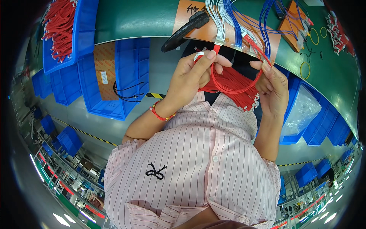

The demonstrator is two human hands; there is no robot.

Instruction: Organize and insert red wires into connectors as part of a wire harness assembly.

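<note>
A red wire cable hangs in a loop between my two hands. My left hand pinches it between thumb and fingers close to white connectors. My right hand grips the loop's other side between thumb and finger. Behind the loop, a thick bundle of red cables with white ends lies over my lap. Just above the hands, white wires and blue wires run to connectors at the bench edge, on an orange board.
A black curved object juts over the edge of the green bench. Far left, a blue bin holds many red cables. More blue bins stand below. Yellow rings and a second orange board lie right.
</note>
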